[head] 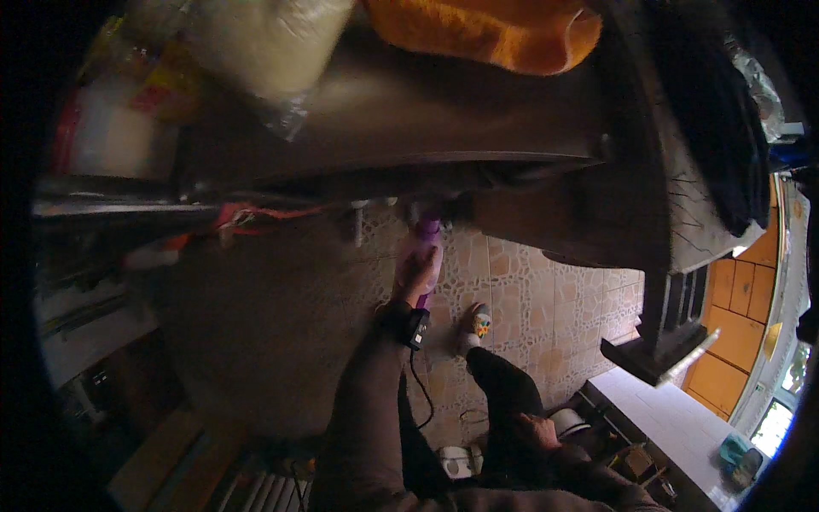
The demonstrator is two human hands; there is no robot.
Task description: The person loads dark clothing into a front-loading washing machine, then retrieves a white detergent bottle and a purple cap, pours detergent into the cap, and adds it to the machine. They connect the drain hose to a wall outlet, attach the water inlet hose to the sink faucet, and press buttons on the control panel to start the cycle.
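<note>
My left hand (pixel 419 275) reaches down beneath the edge of a dark surface, its fingers wrapped around a translucent pink bottle (pixel 437 259) with a purple top. A black device (pixel 417 329) with a cable is strapped to that wrist. The far end of the bottle lies in shadow near some dark, unclear items. My right hand (pixel 540 431) rests against my bent leg (pixel 508 384); how its fingers are set is hard to make out. Below is a floor of stone-patterned tiles (pixel 521 275), with my foot in a patterned shoe (pixel 480 323) on it.
Overhead lie an orange cloth (pixel 492 32) and a filled plastic bag (pixel 275 45) on the dark surface (pixel 409 121). At right stand a dark wooden post (pixel 659 313) and a white-topped counter (pixel 665 419). A white container (pixel 457 462) sits on the floor near me.
</note>
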